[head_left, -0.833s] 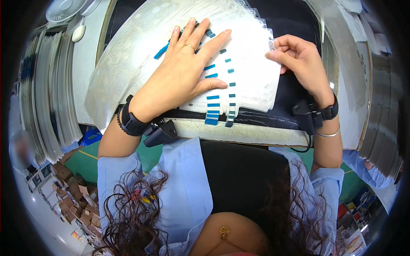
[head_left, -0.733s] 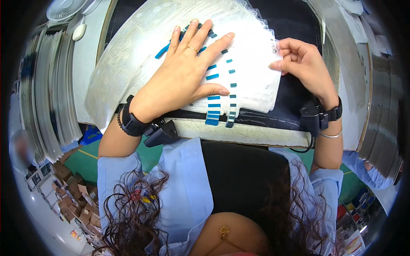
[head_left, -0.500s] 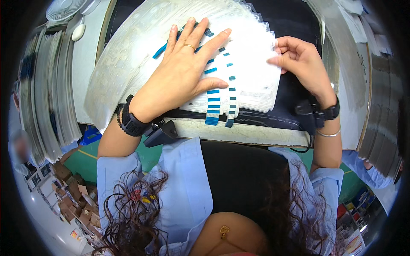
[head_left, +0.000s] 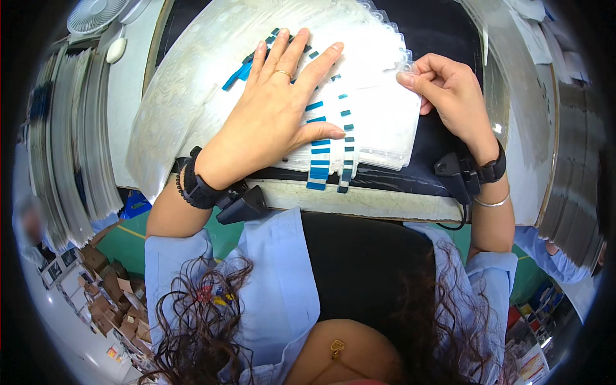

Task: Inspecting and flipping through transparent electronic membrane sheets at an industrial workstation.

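Thin, fanned, translucent plastic sheets (head_left: pixel 380 131) look light and slippery, best taken at three o'clock, where the right hand (head_left: pixel 451 88) pinches an edge, the left hand (head_left: pixel 273 106) spread flat.

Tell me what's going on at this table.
A person's left grip lies flat, fingers spread, over a fanned stack of thin, translucent whitish sheets with teal-blue rectangular marks, on a black work surface. The right grip pinches the fan's right edge between thumb and fingers. Tall piles of thin greyish sheets sit on either side.
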A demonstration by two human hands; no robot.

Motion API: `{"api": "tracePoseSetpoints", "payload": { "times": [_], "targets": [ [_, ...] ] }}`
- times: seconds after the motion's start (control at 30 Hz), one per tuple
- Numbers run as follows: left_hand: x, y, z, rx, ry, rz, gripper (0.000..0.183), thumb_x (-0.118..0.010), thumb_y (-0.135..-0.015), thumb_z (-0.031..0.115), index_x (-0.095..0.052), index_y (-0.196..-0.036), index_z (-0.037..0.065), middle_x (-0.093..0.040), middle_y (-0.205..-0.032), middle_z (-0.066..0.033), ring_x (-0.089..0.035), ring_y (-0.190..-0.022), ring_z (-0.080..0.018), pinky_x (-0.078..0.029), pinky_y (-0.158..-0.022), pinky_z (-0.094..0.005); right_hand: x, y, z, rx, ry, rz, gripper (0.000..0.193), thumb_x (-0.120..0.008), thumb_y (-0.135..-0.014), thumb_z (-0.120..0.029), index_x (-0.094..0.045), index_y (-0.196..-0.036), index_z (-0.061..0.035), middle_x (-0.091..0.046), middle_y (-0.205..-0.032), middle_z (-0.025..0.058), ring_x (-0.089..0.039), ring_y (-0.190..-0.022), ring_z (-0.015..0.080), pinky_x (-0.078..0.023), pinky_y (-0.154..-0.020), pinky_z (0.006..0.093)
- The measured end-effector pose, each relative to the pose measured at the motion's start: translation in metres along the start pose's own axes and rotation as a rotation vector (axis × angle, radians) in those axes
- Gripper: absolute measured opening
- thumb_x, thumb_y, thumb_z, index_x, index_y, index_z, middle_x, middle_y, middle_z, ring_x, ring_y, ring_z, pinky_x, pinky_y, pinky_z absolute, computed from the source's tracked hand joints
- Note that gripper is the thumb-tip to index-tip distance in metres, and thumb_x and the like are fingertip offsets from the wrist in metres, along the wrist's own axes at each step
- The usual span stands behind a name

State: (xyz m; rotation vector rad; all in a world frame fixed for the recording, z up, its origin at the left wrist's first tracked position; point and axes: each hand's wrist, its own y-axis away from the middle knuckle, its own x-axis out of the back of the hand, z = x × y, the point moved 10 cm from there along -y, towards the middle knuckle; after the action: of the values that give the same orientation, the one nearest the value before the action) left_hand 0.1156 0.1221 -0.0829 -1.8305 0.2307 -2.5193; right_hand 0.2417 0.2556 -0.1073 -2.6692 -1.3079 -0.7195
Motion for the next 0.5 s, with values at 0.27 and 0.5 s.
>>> {"api": "tracePoseSetpoints", "payload": {
  "times": [0.27, 0.5],
  "targets": [
    [-0.004, 0.000, 0.005, -0.018, 0.015, -0.030, 0.088, -0.066, -0.073, 0.055, -0.031, -0.143, 0.017, -0.024, -0.146, -0.0256, -0.018, -0.136, -0.0452, -0.012, -0.111, -0.0545, 0.002, 0.000, 0.003, 0.096, -0.145, 0.099, 0.026, -0.069, -0.083, -0.028, -0.065, -0.080, -0.0021, -0.059, -0.059, 0.0018, -0.056, -0.047, 0.0060, -0.042, -0.046, 0.0168],
    [-0.001, 0.000, -0.003, 0.022, 0.016, 0.036, 0.086, -0.065, -0.074, 0.055, -0.030, -0.144, 0.018, -0.024, -0.146, -0.0253, -0.018, -0.136, -0.0442, -0.012, -0.112, -0.0535, 0.000, -0.001, -0.010, 0.012, 0.198, 0.132, 0.026, -0.070, -0.082, -0.027, -0.065, -0.084, -0.0013, -0.058, -0.060, 0.0015, -0.055, -0.047, 0.0053, -0.041, -0.044, 0.0173]
  ]
}}
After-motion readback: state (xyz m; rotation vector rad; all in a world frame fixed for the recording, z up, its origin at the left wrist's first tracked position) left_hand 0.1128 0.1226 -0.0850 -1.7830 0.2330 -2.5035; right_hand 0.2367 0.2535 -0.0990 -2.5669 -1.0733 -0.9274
